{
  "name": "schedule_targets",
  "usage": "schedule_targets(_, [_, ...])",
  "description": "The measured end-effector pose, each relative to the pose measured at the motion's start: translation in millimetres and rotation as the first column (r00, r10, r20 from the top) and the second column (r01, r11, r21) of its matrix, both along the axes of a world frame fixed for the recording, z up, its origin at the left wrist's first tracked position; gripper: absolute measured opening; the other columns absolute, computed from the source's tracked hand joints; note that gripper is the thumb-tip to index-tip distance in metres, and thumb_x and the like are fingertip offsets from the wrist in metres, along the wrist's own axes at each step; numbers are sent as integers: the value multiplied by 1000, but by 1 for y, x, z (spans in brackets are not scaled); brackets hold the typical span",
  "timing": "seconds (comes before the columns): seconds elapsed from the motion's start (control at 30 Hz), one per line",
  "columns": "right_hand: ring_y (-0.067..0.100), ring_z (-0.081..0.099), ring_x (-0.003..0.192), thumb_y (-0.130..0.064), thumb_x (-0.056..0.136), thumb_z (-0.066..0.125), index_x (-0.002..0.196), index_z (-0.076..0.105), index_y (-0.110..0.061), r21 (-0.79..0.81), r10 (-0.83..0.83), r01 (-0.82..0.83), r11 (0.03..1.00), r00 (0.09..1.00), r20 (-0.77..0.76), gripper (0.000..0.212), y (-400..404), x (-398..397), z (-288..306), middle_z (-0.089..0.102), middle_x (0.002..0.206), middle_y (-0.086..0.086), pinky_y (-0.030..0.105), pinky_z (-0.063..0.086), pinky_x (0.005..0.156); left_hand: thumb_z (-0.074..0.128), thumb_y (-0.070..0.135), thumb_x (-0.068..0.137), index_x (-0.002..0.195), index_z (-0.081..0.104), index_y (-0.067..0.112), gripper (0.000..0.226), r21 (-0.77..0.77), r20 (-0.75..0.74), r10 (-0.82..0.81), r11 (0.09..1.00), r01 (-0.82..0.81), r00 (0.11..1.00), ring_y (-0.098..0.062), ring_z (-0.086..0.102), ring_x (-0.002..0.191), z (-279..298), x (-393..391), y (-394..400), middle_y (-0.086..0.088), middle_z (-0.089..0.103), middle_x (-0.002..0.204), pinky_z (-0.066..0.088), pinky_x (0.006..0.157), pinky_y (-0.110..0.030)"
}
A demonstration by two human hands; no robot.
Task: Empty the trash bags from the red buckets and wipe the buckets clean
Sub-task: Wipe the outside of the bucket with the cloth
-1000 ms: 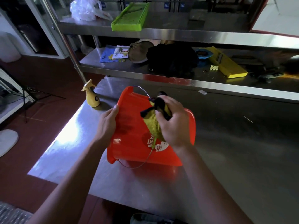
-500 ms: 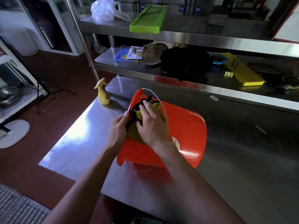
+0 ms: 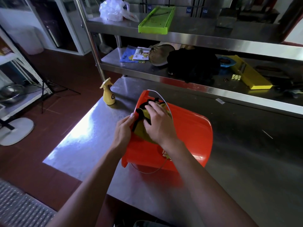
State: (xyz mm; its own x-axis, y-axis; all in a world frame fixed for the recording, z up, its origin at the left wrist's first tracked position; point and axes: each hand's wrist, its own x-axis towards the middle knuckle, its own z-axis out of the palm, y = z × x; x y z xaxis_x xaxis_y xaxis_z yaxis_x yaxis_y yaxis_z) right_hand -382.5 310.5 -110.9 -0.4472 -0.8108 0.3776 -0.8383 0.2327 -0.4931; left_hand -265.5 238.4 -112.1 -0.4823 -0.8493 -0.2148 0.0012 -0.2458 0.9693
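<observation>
A red plastic bucket (image 3: 188,133) lies on its side on the steel table (image 3: 91,141), its mouth facing left, its wire handle hanging loose. My right hand (image 3: 159,123) presses a yellow cloth with black edging (image 3: 141,131) against the bucket's side near the rim, fingers curled over the cloth. My left hand (image 3: 123,131) grips the bucket's rim beside the cloth. No trash bag is in view in the bucket.
A yellow spray bottle (image 3: 108,94) stands at the table's far left corner. Behind is a steel rack with a green tray (image 3: 155,19), a white plastic bag (image 3: 112,9), a black bundle (image 3: 193,66) and a yellow box (image 3: 249,74). The table's left edge drops to a red floor.
My right hand slid the cloth from the bucket's side towards the rim on the left. The bucket turned slightly and my left hand stayed on the rim.
</observation>
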Motion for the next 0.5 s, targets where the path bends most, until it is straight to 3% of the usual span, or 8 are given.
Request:
schedule_targets(0.27, [21,57,124,-11,78,79,124,69,-12,-133,20,-29,991,998,-66,48,28,14,-13,62,137,2,32,41,105,55,26,106,95,76,14,26,-7,25,-10,1000,11,1000,-19,68,72,1,-1,-2,0,72,72,51,71,-34])
schedule_targets(0.4, [22,60,119,-9,77,76,123,69,-12,-188,75,-61,980,995,64,47,32,8,-2,63,133,1,40,47,106,52,28,108,85,72,12,34,-99,23,-5,995,7,1000,-12,60,61,0,-1,3,5,65,63,46,61,-28])
schedule_targets(0.5, [16,59,122,-4,77,72,120,71,-10,-298,89,-17,954,970,228,43,39,3,18,65,130,1,31,44,109,52,29,108,89,76,9,36,-155,25,46,987,-41,999,-14,67,65,-1,-3,8,-2,73,71,53,61,-27])
